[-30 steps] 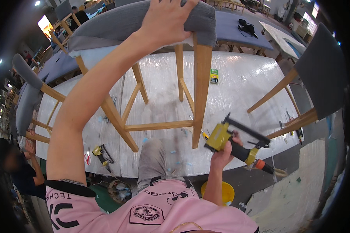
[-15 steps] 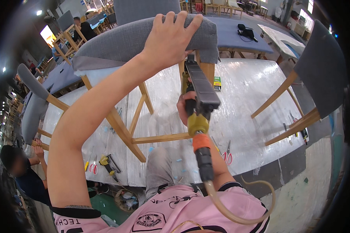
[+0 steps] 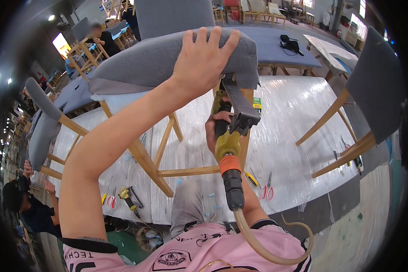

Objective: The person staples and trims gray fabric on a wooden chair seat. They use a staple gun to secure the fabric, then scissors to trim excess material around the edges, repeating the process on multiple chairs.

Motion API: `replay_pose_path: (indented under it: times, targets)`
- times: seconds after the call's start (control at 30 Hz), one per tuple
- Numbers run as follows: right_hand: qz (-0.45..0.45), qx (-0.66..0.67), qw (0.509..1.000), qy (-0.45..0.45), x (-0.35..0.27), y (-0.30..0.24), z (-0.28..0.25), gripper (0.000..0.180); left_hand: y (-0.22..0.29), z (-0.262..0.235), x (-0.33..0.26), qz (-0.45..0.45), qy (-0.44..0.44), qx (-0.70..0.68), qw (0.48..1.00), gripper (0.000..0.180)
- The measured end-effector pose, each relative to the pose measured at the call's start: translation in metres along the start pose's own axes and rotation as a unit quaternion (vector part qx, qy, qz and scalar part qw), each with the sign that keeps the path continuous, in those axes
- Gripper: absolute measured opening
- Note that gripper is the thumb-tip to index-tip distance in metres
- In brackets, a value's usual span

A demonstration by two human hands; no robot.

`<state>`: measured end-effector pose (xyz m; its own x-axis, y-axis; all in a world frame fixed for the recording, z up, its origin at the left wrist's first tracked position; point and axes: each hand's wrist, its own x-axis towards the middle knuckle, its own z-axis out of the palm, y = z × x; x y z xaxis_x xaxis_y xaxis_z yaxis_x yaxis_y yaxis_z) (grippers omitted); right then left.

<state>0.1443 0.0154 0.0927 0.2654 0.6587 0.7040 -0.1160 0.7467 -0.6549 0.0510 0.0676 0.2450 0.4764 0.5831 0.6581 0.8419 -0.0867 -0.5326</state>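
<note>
A wooden chair with a grey fabric seat [image 3: 136, 61] stands tilted in front of me, the fabric hanging loose along its near left edge. My left hand [image 3: 201, 61] grips the seat's near right edge, fingers spread over the top and the thumb hidden beneath. Just below, my right hand [image 3: 212, 129] is wrapped round the handle of a yellow and black air staple gun [image 3: 227, 144]. The gun's nose points up at the seat's underside, close to my left hand; whether it touches is hidden. A beige air hose [image 3: 254, 238] runs from its orange fitting back past my chest.
The plastic-covered table [image 3: 285, 122] carries red-handled scissors [image 3: 267, 192], a yellow cutter [image 3: 251, 178], a second staple gun [image 3: 130, 199] and a small green box [image 3: 257, 104]. Grey chairs [image 3: 371, 86] stand right and left. A co-worker [image 3: 34, 206] is at lower left.
The whole view has shifted slightly, with the scene lower in it. The staple gun has changed its tilt a little under the seat edge. Both hands keep their grips.
</note>
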Motion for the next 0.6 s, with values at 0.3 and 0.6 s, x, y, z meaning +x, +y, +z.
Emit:
replay_pose_path:
  times: [0.3, 0.6]
  targets:
    - [-0.138, -0.075, 0.985, -0.069, 0.011, -0.009, -0.015, 0.028, 0.003, -0.017, -0.014, -0.007, -0.032, -0.021, 0.999, 0.097]
    - [-0.141, -0.040, 0.989, -0.038, 0.011, -0.013, -0.045, 0.019, -0.016, -0.015, 0.001, 0.000, 0.033, -0.093, 0.995, 0.085]
